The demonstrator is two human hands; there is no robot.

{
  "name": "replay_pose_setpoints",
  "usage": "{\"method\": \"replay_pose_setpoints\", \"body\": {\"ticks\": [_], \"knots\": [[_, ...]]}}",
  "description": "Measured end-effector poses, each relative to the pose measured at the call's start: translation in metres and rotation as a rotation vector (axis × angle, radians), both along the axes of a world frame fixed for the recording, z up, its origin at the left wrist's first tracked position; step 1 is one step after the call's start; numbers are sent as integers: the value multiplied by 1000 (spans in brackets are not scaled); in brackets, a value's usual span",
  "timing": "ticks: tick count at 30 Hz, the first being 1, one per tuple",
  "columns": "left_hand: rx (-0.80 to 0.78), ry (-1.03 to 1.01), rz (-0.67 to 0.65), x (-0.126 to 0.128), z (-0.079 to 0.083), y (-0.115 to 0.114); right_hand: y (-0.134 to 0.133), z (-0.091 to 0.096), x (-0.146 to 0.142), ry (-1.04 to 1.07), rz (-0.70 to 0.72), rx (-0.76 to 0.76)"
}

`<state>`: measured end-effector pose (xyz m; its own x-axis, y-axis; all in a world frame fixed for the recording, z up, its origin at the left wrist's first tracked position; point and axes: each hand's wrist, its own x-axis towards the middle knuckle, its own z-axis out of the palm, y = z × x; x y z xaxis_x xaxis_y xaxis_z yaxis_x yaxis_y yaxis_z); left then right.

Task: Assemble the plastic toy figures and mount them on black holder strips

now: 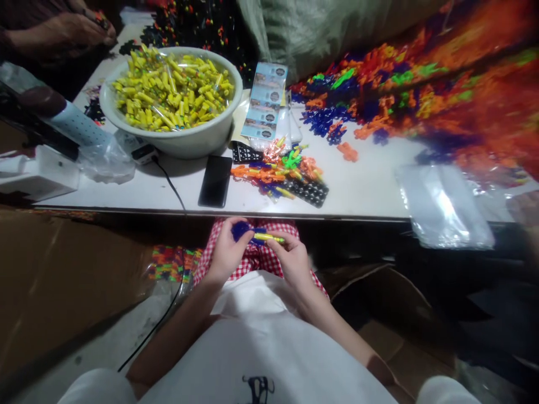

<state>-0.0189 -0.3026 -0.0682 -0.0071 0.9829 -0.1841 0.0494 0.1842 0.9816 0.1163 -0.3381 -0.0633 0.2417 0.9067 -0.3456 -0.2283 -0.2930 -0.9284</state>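
Above my lap, just short of the table edge, my left hand (229,247) is closed on a dark blue plastic piece (240,230). My right hand (292,252) pinches the right end of a slim yellow tube (266,237) with a greenish tip. The tube's left end meets the blue piece; whether it sits inside or against it I cannot tell. On the table ahead lies a pile of orange, blue and green plastic pieces (269,174), several with yellow tubes among them. A large white basin (168,143) heaped with yellow tubes (172,92) stands behind to the left.
A black phone (214,181) lies near the table edge. Blue printed sheets (265,101) rest behind the pile. Loose coloured pieces (379,101) spread across the right, near clear plastic bags (446,205). A black cable (170,182) hangs over the edge. Another person's hands (71,33) are at upper left.
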Motion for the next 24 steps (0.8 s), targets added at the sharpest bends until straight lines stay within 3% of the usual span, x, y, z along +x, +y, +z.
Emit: {"method": "replay_pose_setpoints", "body": {"ticks": [4,6,7,10,13,16,18,21,24], "knots": [[32,79,-78,-10,9,13,9,0,2,16,36,26],[200,168,-123,-22,26,38,26,4,7,38,35,52],[337,233,-102,-29,38,57,38,7,10,38,14,82],[770,485,143,-56,81,130,89,21,24,-47,-32,230],[798,829,175,-78,108,209,146,32,57,-384,-81,391],[493,886,73,-91,101,269,186,27,113,-935,-268,392],[323,810,14,-96,84,291,199,14,155,-1186,-333,218],[268,693,7,-100,59,306,197,-14,201,-1316,-166,-33],[330,551,77,-103,47,313,179,-37,218,-1324,-94,-62]]}}
